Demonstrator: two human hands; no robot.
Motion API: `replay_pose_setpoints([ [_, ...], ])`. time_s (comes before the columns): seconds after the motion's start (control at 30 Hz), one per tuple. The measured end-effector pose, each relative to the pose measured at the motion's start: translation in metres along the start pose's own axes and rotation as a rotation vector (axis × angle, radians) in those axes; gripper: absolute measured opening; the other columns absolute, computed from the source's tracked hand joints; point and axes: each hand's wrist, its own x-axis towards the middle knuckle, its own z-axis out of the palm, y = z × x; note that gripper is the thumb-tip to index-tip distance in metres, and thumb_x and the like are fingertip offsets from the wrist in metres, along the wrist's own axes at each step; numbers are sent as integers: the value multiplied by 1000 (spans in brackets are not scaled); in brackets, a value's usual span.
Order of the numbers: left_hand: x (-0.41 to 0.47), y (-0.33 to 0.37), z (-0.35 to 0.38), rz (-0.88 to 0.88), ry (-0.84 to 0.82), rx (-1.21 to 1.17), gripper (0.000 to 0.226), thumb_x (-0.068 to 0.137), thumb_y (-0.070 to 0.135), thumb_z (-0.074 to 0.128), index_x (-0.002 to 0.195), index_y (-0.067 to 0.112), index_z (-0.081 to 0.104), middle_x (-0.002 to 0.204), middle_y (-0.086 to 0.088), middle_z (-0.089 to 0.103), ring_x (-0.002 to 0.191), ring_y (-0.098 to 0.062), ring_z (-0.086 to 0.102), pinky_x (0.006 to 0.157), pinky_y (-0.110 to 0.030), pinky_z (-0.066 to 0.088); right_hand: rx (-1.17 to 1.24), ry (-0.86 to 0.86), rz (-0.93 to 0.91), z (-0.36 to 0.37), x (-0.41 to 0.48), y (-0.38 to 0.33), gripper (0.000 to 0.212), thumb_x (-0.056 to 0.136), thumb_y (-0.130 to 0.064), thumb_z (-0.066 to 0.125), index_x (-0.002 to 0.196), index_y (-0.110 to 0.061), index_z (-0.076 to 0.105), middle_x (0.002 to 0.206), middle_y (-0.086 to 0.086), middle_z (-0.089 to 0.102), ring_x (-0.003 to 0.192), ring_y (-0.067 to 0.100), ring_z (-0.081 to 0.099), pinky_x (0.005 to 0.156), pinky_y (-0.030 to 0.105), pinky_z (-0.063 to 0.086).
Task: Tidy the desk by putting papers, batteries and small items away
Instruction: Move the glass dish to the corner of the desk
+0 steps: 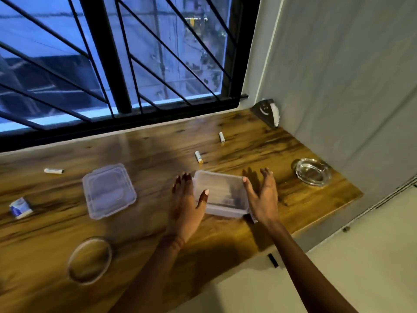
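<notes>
Your left hand [186, 199] lies against the left side of a clear plastic box [222, 193]. Its fingers are straight and close together, and the thumb tip rests on the box's rim. Your right hand [262, 196] flanks the box's right side with fingers spread and slightly raised, the thumb tip touching the right rim. Neither hand curls round the box.

The box sits open on the wooden worktop [146, 222], near its front edge. What it holds is too blurred to tell. Its square clear lid [109, 190] lies flat, well apart to the left.

Three batteries lie loose on the wood. One battery [198, 157] is just behind the box, a second battery [221, 137] is farther back toward the window [112, 53], and a third battery [53, 171] is far to the left. A small blue and white packet [20, 207] lies near the left edge. A clear round ring [90, 259] lies at the front left. A glass ashtray [313, 171] stands to the right of your right hand.
</notes>
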Motion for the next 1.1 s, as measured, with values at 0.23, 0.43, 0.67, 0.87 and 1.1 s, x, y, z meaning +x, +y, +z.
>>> replay_pose_setpoints([
  [0.23, 51, 37, 23, 79, -25, -7, 71, 93, 47, 38, 149, 12, 12, 158, -7, 8, 146, -21, 5, 119, -31, 7, -94, 14, 23, -20, 54, 25, 69, 88, -43, 54, 142, -7, 28, 151, 11, 29, 139, 24, 28, 114, 39, 27],
  [0.43, 78, 71, 46, 170, -126, -73, 68, 94, 38, 44, 148, 10, 14, 157, -8, 13, 146, -18, 4, 117, -28, 6, -122, 62, 92, -40, 76, 40, 69, 88, -41, 55, 142, -7, 28, 151, 11, 29, 140, 25, 27, 116, 43, 26],
  [0.67, 110, 116, 96, 235, -387, -118, 66, 95, 35, 44, 148, 10, 13, 158, -7, 10, 146, -18, 2, 110, -17, -5, -181, 193, 224, -72, 94, 69, 77, 84, -36, 63, 143, -3, 25, 152, 16, 27, 140, 30, 25, 115, 46, 27],
  [0.87, 117, 153, 145, 294, -702, -75, 67, 95, 28, 47, 149, 11, 10, 159, -6, 6, 146, -19, -1, 115, -24, -2, -228, 220, 317, -99, 98, 105, 106, 64, -41, 80, 144, -4, 21, 150, 16, 27, 139, 31, 26, 114, 43, 29],
  [1.1, 120, 179, 195, 202, -822, -80, 69, 92, 27, 52, 148, 16, 14, 159, -5, 7, 146, -21, -3, 119, -38, 6, -147, 148, 338, -115, 104, 143, 104, 55, -55, 80, 140, -19, 31, 138, 5, 47, 126, 24, 45, 99, 46, 46],
])
